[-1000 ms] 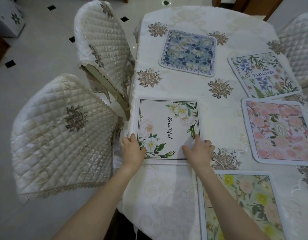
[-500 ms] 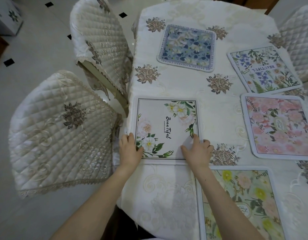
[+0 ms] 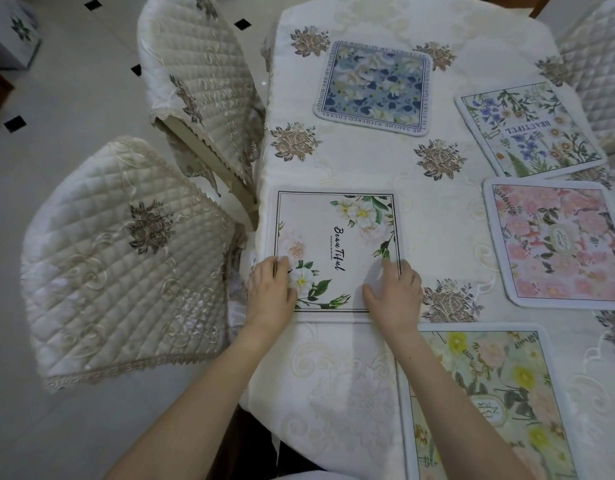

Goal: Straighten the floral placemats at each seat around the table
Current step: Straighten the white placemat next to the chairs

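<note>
Head view: white placemat [image 3: 337, 237] squarer than before.

Your tablecloth [image 3: 361, 161] looks like soft matt cloth with raised embroidered flowers, kinda textured. The placemats, like the white one [image 3: 337, 233] and the pink one [image 3: 555, 244], read as smooth printed fabric with a flat finish. Chair covers [image 3: 119, 271] are quilted, slightly satiny cloth with lace trim, and the floor [image 3: 56, 98] is glossy tile.
</note>
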The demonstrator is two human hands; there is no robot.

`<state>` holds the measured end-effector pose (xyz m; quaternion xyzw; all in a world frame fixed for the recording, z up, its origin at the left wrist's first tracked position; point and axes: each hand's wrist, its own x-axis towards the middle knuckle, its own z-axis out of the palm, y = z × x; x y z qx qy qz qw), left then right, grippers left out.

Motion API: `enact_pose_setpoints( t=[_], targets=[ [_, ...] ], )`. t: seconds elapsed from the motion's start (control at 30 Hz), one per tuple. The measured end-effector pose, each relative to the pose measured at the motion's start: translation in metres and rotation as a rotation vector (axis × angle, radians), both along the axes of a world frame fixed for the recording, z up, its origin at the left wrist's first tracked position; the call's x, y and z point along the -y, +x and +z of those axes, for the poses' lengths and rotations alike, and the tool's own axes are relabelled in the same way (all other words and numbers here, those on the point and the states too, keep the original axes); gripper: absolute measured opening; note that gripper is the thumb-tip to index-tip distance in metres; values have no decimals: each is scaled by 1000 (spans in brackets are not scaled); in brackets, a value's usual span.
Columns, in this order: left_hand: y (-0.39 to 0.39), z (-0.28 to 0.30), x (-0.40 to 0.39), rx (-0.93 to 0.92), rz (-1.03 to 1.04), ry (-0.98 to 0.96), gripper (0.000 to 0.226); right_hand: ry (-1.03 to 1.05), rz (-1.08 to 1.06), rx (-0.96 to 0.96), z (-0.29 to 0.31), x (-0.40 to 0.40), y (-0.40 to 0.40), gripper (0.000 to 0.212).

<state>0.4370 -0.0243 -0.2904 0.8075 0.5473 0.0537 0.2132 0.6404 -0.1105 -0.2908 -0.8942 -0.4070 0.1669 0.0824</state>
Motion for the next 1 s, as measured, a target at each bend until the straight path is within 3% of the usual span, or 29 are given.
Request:
enact_pose_setpoints(
  t=[0.17,0.37,0.63,1.0],
  targets=[
    [5,-3,5,84,-205,36,49,89,217,5,-4,1,-17,57],
    [3,-6,7,72,-237,13,39,-45,265,-3,-10,1,-27,54],
    [4,29,-2,104,-245,-36,43,113,77,-76,35,9,-33,55],
    [-32,108,36,277,-568,181,29,313,-199,83,109,93,-101,52]
  ],
)
